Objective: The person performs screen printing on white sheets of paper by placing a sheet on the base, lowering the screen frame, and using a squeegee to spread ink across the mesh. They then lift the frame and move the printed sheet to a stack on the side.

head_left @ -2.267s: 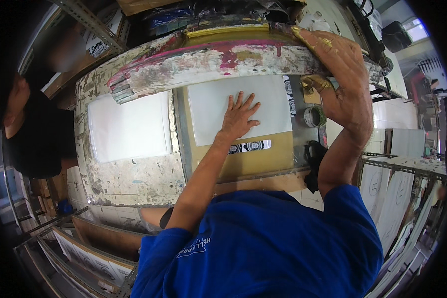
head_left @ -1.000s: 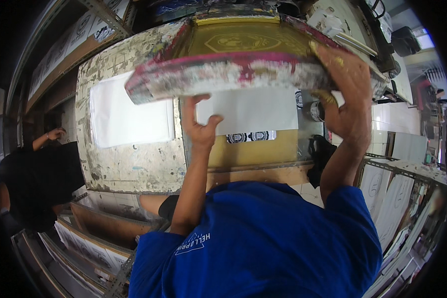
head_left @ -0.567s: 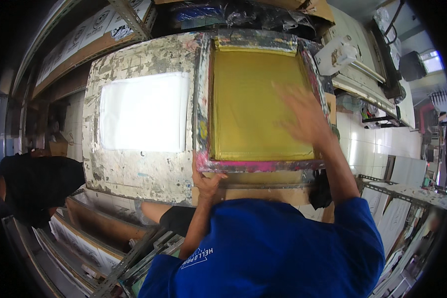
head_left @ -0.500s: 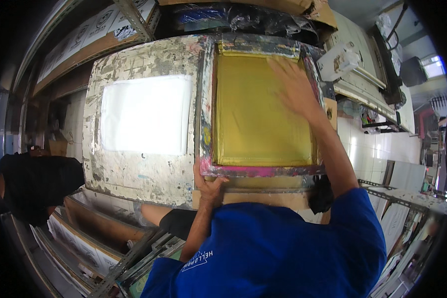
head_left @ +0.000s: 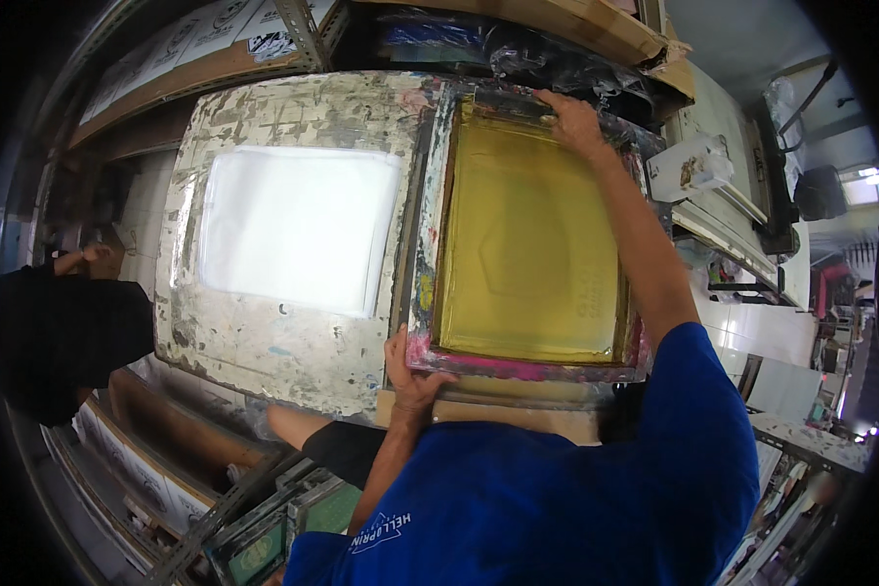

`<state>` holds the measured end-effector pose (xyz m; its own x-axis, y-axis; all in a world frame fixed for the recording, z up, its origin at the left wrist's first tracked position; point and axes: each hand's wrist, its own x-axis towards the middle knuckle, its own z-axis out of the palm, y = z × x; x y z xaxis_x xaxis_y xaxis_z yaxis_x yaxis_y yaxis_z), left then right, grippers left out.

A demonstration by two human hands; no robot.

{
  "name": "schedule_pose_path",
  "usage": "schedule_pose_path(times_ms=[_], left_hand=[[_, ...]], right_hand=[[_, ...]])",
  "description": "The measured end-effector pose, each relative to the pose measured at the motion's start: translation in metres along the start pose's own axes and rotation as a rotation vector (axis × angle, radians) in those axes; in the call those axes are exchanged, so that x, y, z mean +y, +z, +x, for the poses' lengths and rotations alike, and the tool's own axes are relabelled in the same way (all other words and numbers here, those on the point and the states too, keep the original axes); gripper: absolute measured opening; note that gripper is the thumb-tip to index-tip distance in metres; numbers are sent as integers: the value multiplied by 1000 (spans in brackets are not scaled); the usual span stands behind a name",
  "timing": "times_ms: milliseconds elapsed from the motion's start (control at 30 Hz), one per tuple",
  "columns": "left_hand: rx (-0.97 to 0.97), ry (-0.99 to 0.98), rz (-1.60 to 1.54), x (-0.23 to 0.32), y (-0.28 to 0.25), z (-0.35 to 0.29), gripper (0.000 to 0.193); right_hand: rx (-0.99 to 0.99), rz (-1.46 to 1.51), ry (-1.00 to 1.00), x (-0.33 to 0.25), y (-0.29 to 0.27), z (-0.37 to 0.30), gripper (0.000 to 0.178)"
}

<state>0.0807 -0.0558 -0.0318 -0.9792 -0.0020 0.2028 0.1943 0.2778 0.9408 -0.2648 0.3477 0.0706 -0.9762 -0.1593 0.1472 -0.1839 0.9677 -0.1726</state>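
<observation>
Frame [head_left: 532, 369] corner's gripped by a half-closed left hand [head_left: 415, 386]; right hand [head_left: 578, 127] is half-curled up top, hold can't be told. White lettering [head_left: 381, 531] is printed on the blue shirt [head_left: 557, 508].

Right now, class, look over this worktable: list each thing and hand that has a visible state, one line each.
Screen-printing frame: lying roughly flat, paint-stained
Yellow mesh: stretched across the frame
Left hand: holding the frame's near left corner
Right hand: at the frame's far end, grip unclear
Worktable: stained, worn
White sheets: lying flat
White container: stained, contents unclear
</observation>
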Motion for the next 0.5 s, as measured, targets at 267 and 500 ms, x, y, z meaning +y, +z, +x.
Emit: schedule_pose_path(times_ms=[267, 500], left_hand=[[3, -9, -14, -1, 0, -1, 126], [-25, 32, 47, -1, -4, -1, 123]], right_hand=[[248, -99, -109, -58, 5, -98, 36], [325, -241, -72, -55, 37, -81, 41]])
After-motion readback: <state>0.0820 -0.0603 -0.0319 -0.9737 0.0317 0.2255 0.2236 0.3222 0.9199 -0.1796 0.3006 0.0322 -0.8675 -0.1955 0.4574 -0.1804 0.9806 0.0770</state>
